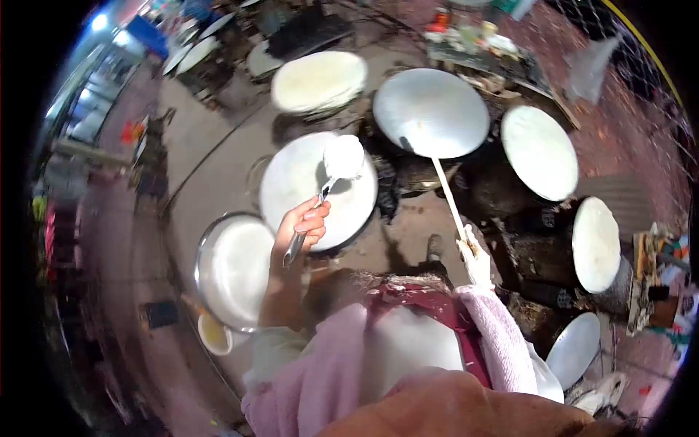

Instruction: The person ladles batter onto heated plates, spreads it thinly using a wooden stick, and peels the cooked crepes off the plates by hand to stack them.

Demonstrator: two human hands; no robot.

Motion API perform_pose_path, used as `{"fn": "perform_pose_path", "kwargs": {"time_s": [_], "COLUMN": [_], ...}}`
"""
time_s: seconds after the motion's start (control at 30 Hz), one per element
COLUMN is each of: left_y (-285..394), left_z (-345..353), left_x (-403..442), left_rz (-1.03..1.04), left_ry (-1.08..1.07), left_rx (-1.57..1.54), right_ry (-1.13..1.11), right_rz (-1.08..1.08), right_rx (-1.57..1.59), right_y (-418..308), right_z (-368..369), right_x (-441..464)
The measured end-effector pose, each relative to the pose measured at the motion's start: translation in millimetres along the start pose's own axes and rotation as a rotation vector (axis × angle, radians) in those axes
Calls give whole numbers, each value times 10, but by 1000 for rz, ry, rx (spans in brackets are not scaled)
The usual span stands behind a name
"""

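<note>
My left hand (302, 222) is closed around the metal handle of a ladle (328, 188). White batter (344, 157) fills the ladle's bowl, which hangs over a large round white surface (291, 175); whether they touch I cannot tell. My right hand (475, 258), white as if gloved or coated, grips a long pale wooden stick (448, 193). The stick's far end reaches over a grey round metal griddle (433, 102). Left of my left forearm stands a wide metal basin (237, 266) holding white liquid.
Round griddles carrying pale flat sheets stand at the back (320, 79) and right (540, 153), (597, 244). A bare-looking griddle (575, 349) is at lower right. A small yellowish container (215, 335) sits beside the basin. Behind is a cluttered low table (480, 54); wire mesh (655, 95) borders the right.
</note>
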State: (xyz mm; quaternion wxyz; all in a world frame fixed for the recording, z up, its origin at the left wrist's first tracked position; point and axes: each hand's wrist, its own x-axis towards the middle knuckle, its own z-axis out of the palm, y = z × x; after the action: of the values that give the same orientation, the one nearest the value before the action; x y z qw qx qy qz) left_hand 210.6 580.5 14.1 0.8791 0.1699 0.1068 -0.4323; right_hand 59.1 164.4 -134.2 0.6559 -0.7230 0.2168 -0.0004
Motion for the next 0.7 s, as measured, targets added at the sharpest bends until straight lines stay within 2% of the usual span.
{"fn": "perform_pose_path", "kwargs": {"time_s": [0.07,0.13,0.17,0.2,0.27,0.3,0.4,0.47,0.5,0.53,0.6,0.7], "left_y": [-78,-104,-101,-81,-125,-136,-173,-288,-334,-385,-415,-350], "left_z": [131,348,428,612,1033,1057,937,987,882,783,557,417], "left_x": [648,1340,1712,2040,2612,2900,3834,4309,4556,4754,4995,4968], "left_rz": [-77,-146,-140,-120,108,142,258,313,340,378,421,568], "left_ry": [-96,-173,-250,-224,214,205,247,297,268,293,324,480], "left_rx": [-73,-150,-66,81,477,556,674,589,477,482,560,954], "right_ry": [66,112,132,133,125,71,151,217,134,172,154,154], "right_rz": [84,30,-5,-51,-136,-76,-155,-267,-70,-154,-51,-2], "right_rx": [120,151,167,120,23,33,-119,-346,-505,-709,-998,-927], "right_y": [35,144,175,109,-31,-205,-570,-835,-1031,-769,-668,-558], "right_z": [-353,-742,-903,-1021,-1161,-1181,-1017,-837,-802,-722,-599,-586], "right_x": [190,491,659,838,1232,1396,1991,2341,2475,2683,2859,2945]}}
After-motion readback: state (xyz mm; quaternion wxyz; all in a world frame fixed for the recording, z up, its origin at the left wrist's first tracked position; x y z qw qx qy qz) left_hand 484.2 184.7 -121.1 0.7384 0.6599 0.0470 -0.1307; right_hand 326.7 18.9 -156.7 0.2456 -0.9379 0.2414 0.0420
